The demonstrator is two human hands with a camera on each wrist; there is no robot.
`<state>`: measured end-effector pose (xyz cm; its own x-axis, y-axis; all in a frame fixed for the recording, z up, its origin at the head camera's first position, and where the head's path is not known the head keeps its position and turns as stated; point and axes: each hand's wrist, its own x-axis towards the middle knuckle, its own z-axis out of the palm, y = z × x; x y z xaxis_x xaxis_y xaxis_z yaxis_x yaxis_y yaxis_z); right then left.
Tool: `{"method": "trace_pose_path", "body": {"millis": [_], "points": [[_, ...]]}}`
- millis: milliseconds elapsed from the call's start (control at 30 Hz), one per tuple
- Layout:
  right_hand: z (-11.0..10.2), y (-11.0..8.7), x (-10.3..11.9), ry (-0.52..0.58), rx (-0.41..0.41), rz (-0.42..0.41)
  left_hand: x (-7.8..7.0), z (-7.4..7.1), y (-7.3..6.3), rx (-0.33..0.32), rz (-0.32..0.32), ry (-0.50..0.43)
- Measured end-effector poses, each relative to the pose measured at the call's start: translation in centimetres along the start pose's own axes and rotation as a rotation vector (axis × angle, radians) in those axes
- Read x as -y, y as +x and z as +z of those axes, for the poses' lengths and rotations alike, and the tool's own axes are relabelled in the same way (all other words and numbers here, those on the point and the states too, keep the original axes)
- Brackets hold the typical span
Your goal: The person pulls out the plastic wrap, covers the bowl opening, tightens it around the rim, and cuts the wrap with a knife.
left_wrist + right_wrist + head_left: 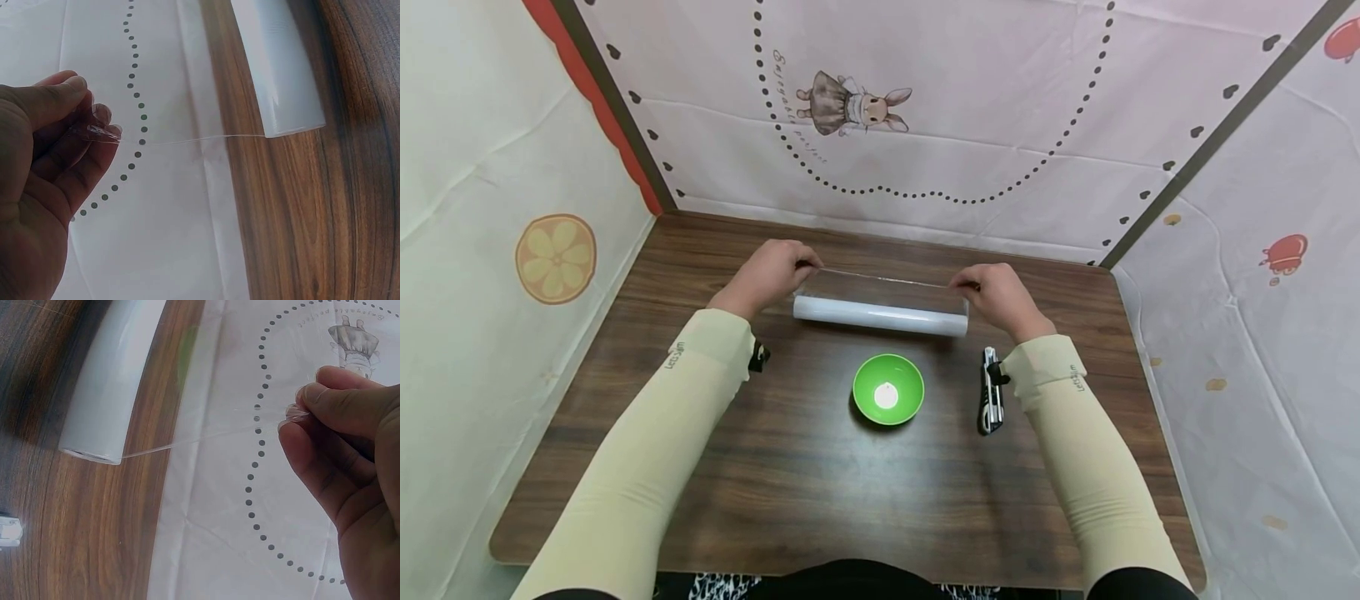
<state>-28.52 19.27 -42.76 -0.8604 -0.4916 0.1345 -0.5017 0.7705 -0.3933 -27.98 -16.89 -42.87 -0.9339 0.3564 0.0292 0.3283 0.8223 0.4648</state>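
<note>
Under your work, the desk [775, 500] looked smooth, and nothing visible braced the roll [880, 316], which lay across it beyond the bowl. Because the roll was round, an uneven pull could, in my judgement, make it turn askew or slide. From it the film [882, 290], thin and clear, stretched toward the far side, raised between your hands. If one side were pulled harder than the other, the film could wrinkle, stick to itself or tear.

Your left hand [775, 271] and right hand [998, 293] each pinched one corner of the film, with the left fingers [90, 165] and the right fingers [306, 459] closed on it. Both corners looked gathered into small creases, so they could cling to your skin, or slip out if the pinch became loose.

The bowl [872, 392] stood upright on your side of the roll, apart from it; a roll coming back could push it. The knife [992, 392] lay right of the bowl, near your right sleeve [1075, 450]. A low movement of this arm could drag it. I could not tell whether its blade was out; an exposed one could cut the film, or you.
</note>
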Motion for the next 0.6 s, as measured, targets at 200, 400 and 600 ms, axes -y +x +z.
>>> {"method": "trace_pose_path", "body": {"millis": [200,400,600], "points": [[-0.2,-0.08,0.13,-0.002,0.001,0.005,0.17,-0.09,0.07,-0.001,0.004,-0.004],[-0.42,-0.15,0.26,-0.002,-0.009,-0.001,0.24,-0.26,0.07,-0.001,0.012,-0.002],[-0.67,-0.16,0.23,-0.02,-0.015,-0.015,-0.04,-0.53,0.1,-0.008,0.024,0.007]]}}
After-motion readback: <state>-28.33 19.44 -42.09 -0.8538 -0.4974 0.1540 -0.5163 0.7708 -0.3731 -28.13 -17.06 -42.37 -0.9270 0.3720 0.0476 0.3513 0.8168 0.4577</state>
